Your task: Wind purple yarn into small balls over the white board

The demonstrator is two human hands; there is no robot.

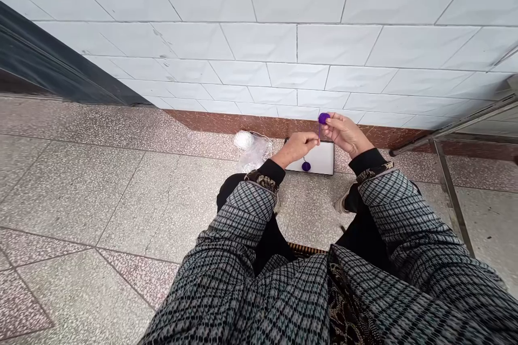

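Up in front of the tiled wall, my right hand [341,130] pinches a small purple ball of yarn [324,118] between thumb and fingertips. A purple strand [319,130] runs down from that ball into my left hand [298,147], whose fingers are closed on it. Below my hands lies a shallow white box [324,164] with a dark rim. A second purple yarn ball [306,166] rests in the box, with a short strand rising from it toward my left hand. My left hand and wrist hide part of the box.
Left of the box, a white yarn ball [244,140] lies with a clear plastic bag [254,155] on the speckled floor [133,194]. A metal frame [447,188] stands at the right. The white tiled wall [271,46] rises just ahead, and a dark door frame [60,59] is at the left.
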